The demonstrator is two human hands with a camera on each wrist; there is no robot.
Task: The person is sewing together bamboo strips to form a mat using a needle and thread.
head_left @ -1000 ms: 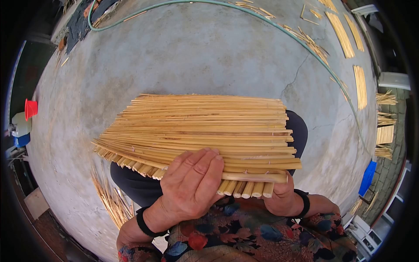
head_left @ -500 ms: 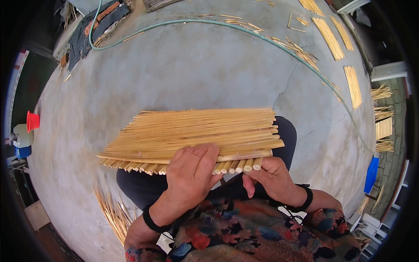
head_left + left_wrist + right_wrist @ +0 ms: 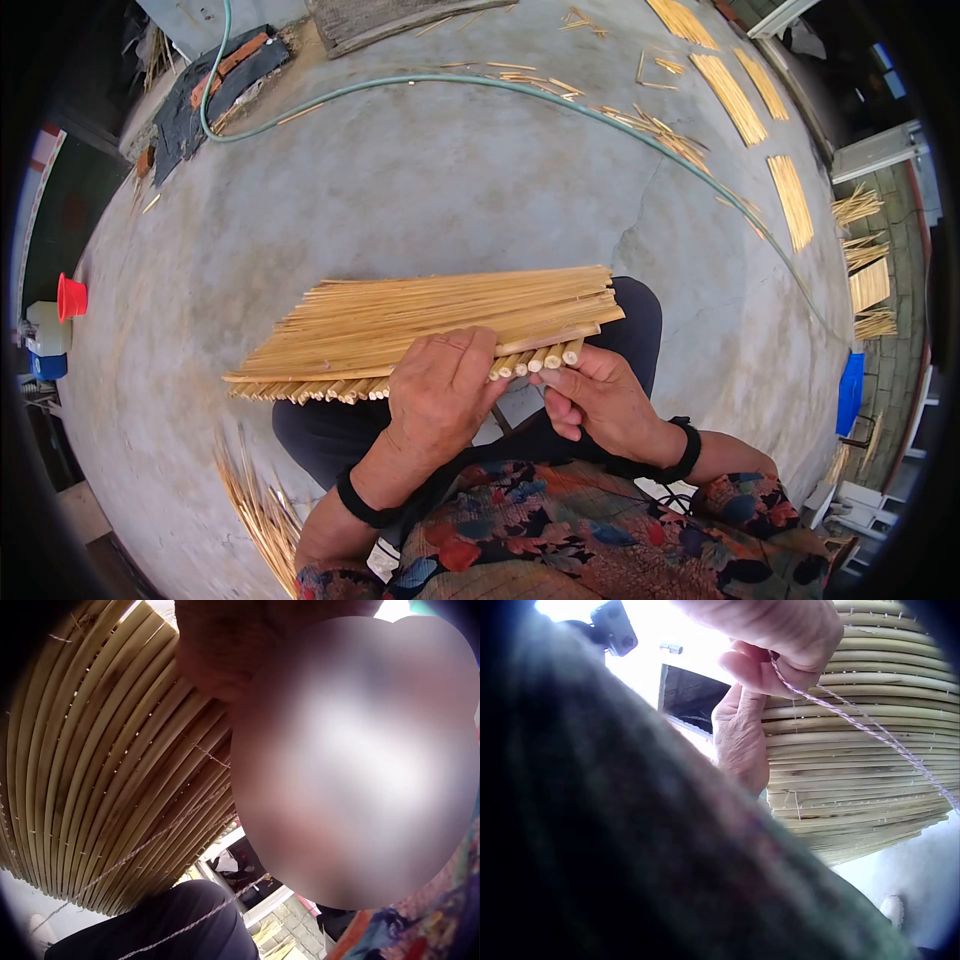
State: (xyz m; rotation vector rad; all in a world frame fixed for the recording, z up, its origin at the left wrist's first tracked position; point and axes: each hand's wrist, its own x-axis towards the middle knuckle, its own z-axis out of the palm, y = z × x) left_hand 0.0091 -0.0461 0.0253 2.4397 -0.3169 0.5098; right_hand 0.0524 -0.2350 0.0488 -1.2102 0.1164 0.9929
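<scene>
A mat of straight yellow stalks (image 3: 440,310), stitched side by side with thread, lies across the person's lap. Its near edge is turned under, leaving a row of cut stalk ends facing the person. The left hand (image 3: 440,385) grips that edge near its middle, fingers over the top. Close by on the right, the right hand (image 3: 605,400) is at the last stalk ends, thumb and fingers together. In the right wrist view, twisted pinkish twine (image 3: 870,727) runs from the right hand's fingers (image 3: 802,645) across the mat. Twine (image 3: 180,930) also hangs below the mat in the left wrist view.
Loose stalks (image 3: 255,500) lie on the concrete at the left. A green hose (image 3: 400,78) curves across the floor ahead. Several flat stalk bundles (image 3: 728,98) lie at the far right. A red bucket (image 3: 71,297) stands at the far left, a blue object (image 3: 850,395) at the right.
The right hand has come out from beside the mat's right end and now works at the stalk ends. The mat looks flatter and tilts up to the right. The left hand keeps its grip.
</scene>
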